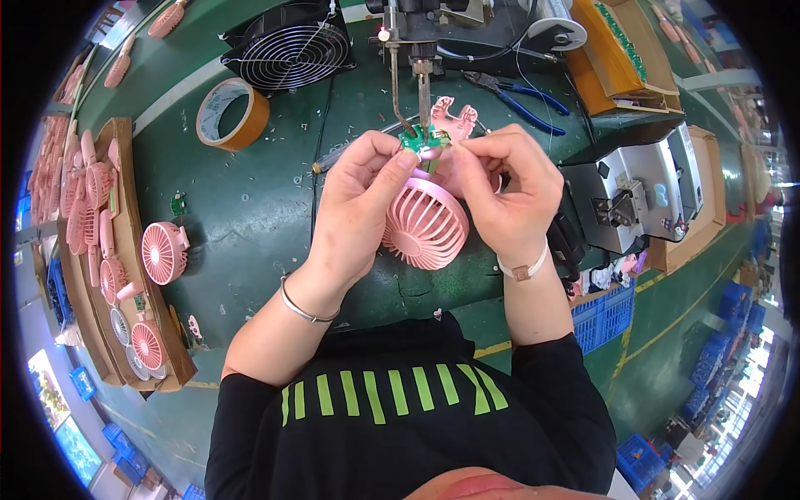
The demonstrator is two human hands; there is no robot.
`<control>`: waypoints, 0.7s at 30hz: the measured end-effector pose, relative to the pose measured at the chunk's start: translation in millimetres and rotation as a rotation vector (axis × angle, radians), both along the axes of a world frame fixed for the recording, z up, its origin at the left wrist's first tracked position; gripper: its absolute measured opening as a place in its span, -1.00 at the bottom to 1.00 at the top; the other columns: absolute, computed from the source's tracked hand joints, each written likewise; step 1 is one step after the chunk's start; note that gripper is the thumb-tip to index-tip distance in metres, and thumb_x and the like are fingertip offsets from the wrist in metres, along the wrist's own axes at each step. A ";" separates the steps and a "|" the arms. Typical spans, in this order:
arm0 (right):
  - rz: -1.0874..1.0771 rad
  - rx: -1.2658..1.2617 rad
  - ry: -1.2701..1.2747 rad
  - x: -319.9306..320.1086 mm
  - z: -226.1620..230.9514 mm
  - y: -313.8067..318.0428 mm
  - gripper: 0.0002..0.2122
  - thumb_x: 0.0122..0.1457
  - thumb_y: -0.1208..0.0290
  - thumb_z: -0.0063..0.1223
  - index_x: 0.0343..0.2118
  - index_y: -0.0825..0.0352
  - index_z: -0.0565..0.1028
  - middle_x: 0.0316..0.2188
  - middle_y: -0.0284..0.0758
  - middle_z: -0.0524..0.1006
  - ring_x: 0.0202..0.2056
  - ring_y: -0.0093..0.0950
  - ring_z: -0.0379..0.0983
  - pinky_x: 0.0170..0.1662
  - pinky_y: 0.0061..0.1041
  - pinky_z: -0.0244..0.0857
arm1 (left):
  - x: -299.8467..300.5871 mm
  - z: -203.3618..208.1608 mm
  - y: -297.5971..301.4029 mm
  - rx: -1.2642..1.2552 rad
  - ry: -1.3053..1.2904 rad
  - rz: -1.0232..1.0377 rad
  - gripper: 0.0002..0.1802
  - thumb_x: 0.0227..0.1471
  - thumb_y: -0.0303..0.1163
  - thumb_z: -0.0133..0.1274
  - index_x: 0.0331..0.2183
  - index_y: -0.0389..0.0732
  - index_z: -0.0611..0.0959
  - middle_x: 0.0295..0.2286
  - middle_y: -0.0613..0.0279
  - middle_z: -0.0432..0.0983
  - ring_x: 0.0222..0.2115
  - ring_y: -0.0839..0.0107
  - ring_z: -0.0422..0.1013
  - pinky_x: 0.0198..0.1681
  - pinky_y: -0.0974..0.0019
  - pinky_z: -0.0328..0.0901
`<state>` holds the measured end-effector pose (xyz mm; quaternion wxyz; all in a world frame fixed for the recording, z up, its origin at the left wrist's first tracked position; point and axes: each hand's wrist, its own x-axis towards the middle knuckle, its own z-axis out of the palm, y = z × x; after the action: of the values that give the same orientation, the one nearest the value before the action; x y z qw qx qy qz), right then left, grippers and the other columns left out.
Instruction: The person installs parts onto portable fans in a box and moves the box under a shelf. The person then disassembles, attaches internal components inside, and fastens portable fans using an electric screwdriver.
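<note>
Under the upright soldering iron (424, 87), my left hand (354, 187) pinches a small green circuit board (409, 142) between thumb and forefinger. The iron's tip is at or just above the board; contact is hard to tell. My right hand (515, 187) is closed in a pinch at the board's right edge, and what lies between its fingertips is too small to make out. Below the board, between my hands, is a pink handheld fan (427, 223) with a slatted round cage. An opened pink shell piece (455, 119) shows behind the board. A thin metal tube (396, 83) slants toward the iron's tip.
Blue-handled pliers (525, 98), a tape roll (234, 115) and a black cooling fan (290, 52) lie at the back. Pink fans fill a cardboard tray (167, 333) at left; one fan (164, 252) sits beside it. A metal device (621, 200) stands right, below a box of boards (621, 62).
</note>
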<state>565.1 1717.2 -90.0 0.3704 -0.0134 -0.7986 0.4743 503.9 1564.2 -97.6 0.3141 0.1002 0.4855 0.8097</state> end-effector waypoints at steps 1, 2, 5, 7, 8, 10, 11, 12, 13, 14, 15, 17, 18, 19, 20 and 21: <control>-0.015 -0.053 0.042 -0.1 -0.7 0.4 -0.91 -0.07 0.69 0.20 -0.52 0.41 0.50 -0.59 -0.39 0.45 -0.65 -0.73 0.32 -0.63 -0.74 0.14 | 0.0 -0.1 0.5 0.001 -0.004 0.007 -0.92 0.20 -0.46 -0.04 -0.32 -0.26 0.48 -0.39 0.30 0.50 -0.38 0.66 0.40 -0.31 0.56 0.33; -0.029 -0.082 0.082 -0.9 -1.0 0.6 -0.92 -0.05 0.69 0.19 -0.51 0.42 0.50 -0.59 -0.41 0.44 -0.63 -0.75 0.31 -0.62 -0.76 0.12 | -0.7 -1.3 0.3 0.001 -0.005 0.007 -0.92 0.20 -0.46 -0.04 -0.32 -0.26 0.48 -0.39 0.30 0.50 -0.38 0.66 0.40 -0.31 0.56 0.33; -0.078 -0.101 0.046 3.8 -8.2 10.6 -0.93 0.04 0.73 0.12 -0.41 0.46 0.49 -0.50 -0.43 0.44 -0.52 -0.76 0.30 -0.49 -0.79 0.12 | -2.4 -5.0 -1.4 0.008 0.013 -0.021 -0.94 0.19 -0.45 -0.04 -0.31 -0.23 0.48 -0.33 0.21 0.56 -0.34 0.56 0.47 -0.25 0.49 0.38; -0.172 -0.214 0.079 -2.1 -10.1 13.0 -0.94 0.02 0.68 0.16 -0.48 0.40 0.50 -0.56 -0.46 0.46 -0.59 -0.77 0.31 -0.58 -0.79 0.11 | -2.2 -4.6 -3.2 0.010 0.018 -0.047 -0.93 0.19 -0.45 -0.05 -0.32 -0.24 0.48 -0.34 0.21 0.56 -0.36 0.56 0.48 -0.26 0.48 0.38; -0.196 -0.265 0.080 -2.1 -11.6 15.1 -0.94 0.04 0.67 0.15 -0.46 0.40 0.50 -0.54 -0.47 0.47 -0.59 -0.78 0.31 -0.58 -0.79 0.12 | -0.5 -3.2 -3.0 0.012 0.019 -0.048 -0.93 0.19 -0.45 -0.05 -0.32 -0.24 0.48 -0.34 0.21 0.56 -0.36 0.56 0.48 -0.26 0.48 0.38; -0.205 -0.304 0.020 0.8 -4.5 18.3 -0.95 0.08 0.65 0.13 -0.40 0.41 0.49 -0.51 -0.46 0.48 -0.58 -0.77 0.34 -0.56 -0.79 0.17 | 3.5 0.0 -1.0 0.000 -0.059 -0.047 -0.90 0.20 -0.45 -0.04 -0.32 -0.30 0.48 -0.37 0.22 0.54 -0.35 0.59 0.46 -0.29 0.51 0.38; -0.226 -0.394 -0.012 0.3 -1.9 19.8 -0.95 0.10 0.64 0.11 -0.38 0.42 0.48 -0.51 -0.45 0.49 -0.59 -0.77 0.36 -0.55 -0.78 0.20 | 4.3 0.7 -1.2 0.002 -0.060 -0.050 -0.90 0.20 -0.45 -0.04 -0.32 -0.30 0.48 -0.37 0.22 0.54 -0.35 0.59 0.46 -0.29 0.51 0.38; -0.247 -0.485 -0.044 0.7 -0.4 21.0 -0.95 0.11 0.63 0.10 -0.36 0.43 0.48 -0.51 -0.43 0.49 -0.59 -0.76 0.37 -0.54 -0.78 0.23 | 5.1 1.7 -2.2 0.010 -0.087 -0.063 -0.89 0.20 -0.45 -0.04 -0.32 -0.30 0.48 -0.36 0.21 0.54 -0.35 0.57 0.47 -0.28 0.50 0.38; -0.241 -0.487 -0.092 2.3 -0.7 25.1 -0.91 0.13 0.62 0.08 -0.30 0.43 0.46 -0.48 -0.41 0.49 -0.55 -0.73 0.41 -0.48 -0.76 0.29 | 5.8 2.4 -2.5 0.019 -0.113 -0.076 -0.89 0.19 -0.45 -0.04 -0.31 -0.31 0.48 -0.36 0.20 0.55 -0.34 0.56 0.47 -0.28 0.50 0.39; -0.246 -0.485 -0.091 1.3 -0.5 26.3 -0.91 0.13 0.62 0.08 -0.30 0.43 0.46 -0.48 -0.41 0.49 -0.55 -0.73 0.41 -0.48 -0.76 0.29 | 6.7 1.7 -2.1 0.021 -0.114 -0.080 -0.89 0.19 -0.45 -0.04 -0.31 -0.31 0.48 -0.36 0.20 0.55 -0.34 0.56 0.47 -0.28 0.50 0.39; -0.227 -0.519 -0.072 -1.2 -0.3 26.5 -0.88 0.13 0.62 0.08 -0.27 0.43 0.45 -0.45 -0.39 0.49 -0.51 -0.71 0.42 -0.45 -0.75 0.30 | 7.5 -0.1 -2.7 0.022 -0.119 -0.083 -0.89 0.19 -0.45 -0.04 -0.32 -0.30 0.48 -0.36 0.21 0.54 -0.35 0.57 0.47 -0.29 0.50 0.39; -0.200 -0.553 -0.049 -4.9 -2.0 26.3 -0.82 0.12 0.63 0.07 -0.19 0.43 0.42 -0.39 -0.37 0.48 -0.42 -0.66 0.46 -0.37 -0.73 0.33 | 8.9 -3.6 -4.4 0.025 -0.124 -0.086 -0.89 0.19 -0.44 -0.03 -0.32 -0.30 0.48 -0.37 0.21 0.54 -0.37 0.58 0.46 -0.30 0.51 0.38; -0.202 -0.549 -0.047 -5.8 -5.6 28.0 -0.82 0.12 0.63 0.07 -0.19 0.43 0.42 -0.39 -0.37 0.48 -0.42 -0.66 0.46 -0.37 -0.73 0.33 | 9.1 -5.4 -5.3 -0.005 -0.108 -0.098 -0.90 0.20 -0.43 -0.04 -0.33 -0.27 0.48 -0.38 0.22 0.54 -0.38 0.58 0.46 -0.30 0.50 0.38; -0.191 -0.498 -0.063 -6.4 -10.3 30.4 -0.82 0.12 0.63 0.07 -0.20 0.42 0.43 -0.40 -0.37 0.48 -0.42 -0.66 0.46 -0.35 -0.73 0.33 | 9.2 -6.0 -6.1 -0.035 -0.092 -0.110 -0.90 0.20 -0.42 -0.05 -0.34 -0.24 0.47 -0.39 0.24 0.53 -0.38 0.58 0.45 -0.29 0.50 0.38; -0.179 -0.447 -0.078 -6.5 -14.2 32.3 -0.83 0.12 0.64 0.06 -0.20 0.42 0.44 -0.41 -0.38 0.49 -0.42 -0.66 0.45 -0.34 -0.73 0.33 | 9.3 -5.4 -6.7 -0.030 -0.091 -0.112 -0.90 0.20 -0.42 -0.05 -0.34 -0.24 0.47 -0.39 0.24 0.53 -0.38 0.58 0.45 -0.29 0.50 0.38; -0.191 -0.407 -0.119 -6.7 -15.6 32.3 -0.86 0.12 0.63 0.08 -0.24 0.41 0.48 -0.42 -0.41 0.50 -0.42 -0.68 0.43 -0.33 -0.73 0.31 | 9.5 -5.0 -8.1 -0.015 -0.095 -0.112 -0.89 0.20 -0.42 -0.06 -0.34 -0.25 0.47 -0.39 0.24 0.53 -0.39 0.59 0.45 -0.30 0.51 0.37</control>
<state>558.4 1749.4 -105.5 0.3557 -0.1912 -0.7021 0.5865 513.4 1556.2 -102.6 0.3823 0.0860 0.4698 0.7910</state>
